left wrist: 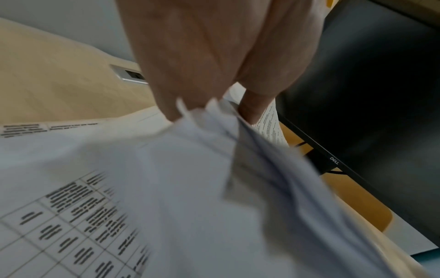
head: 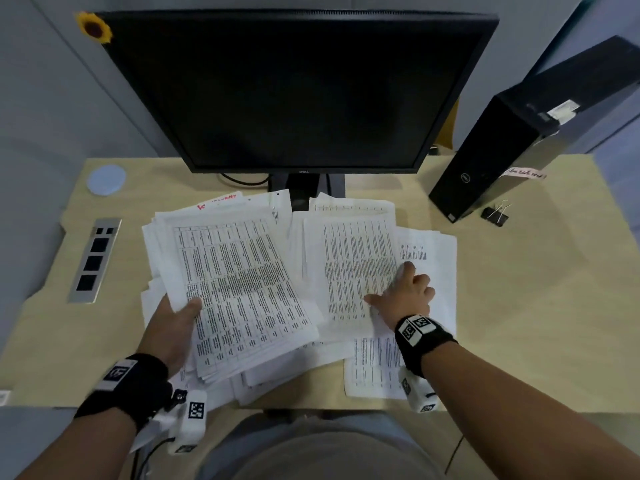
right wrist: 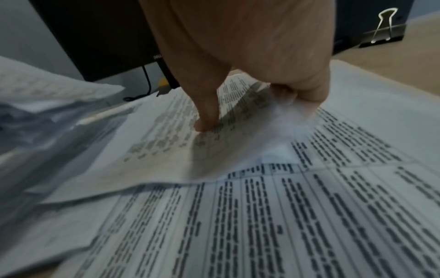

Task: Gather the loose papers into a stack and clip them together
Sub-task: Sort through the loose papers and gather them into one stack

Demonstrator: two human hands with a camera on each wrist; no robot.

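White printed papers lie spread over the desk in front of me. My left hand (head: 180,313) grips a thick stack of papers (head: 239,292) at its left edge, thumb on top and fingers hidden beneath, lifting it slightly; the left wrist view shows this left hand (left wrist: 212,112) pinching the stack (left wrist: 190,169). My right hand (head: 394,289) is on a single sheet (head: 353,271) to the right. In the right wrist view, the right hand (right wrist: 256,112) has its thumb pressing this sheet (right wrist: 181,161) while the fingers curl under its raised right edge. A black binder clip (head: 496,213) (right wrist: 383,32) lies far right.
More loose sheets (head: 429,247) lie under and right of the single sheet, another (head: 374,368) near the front edge. A dark monitor (head: 294,91) stands behind the papers, a black computer tower (head: 512,143) at back right, a socket panel (head: 95,259) and a round coaster (head: 106,179) at left.
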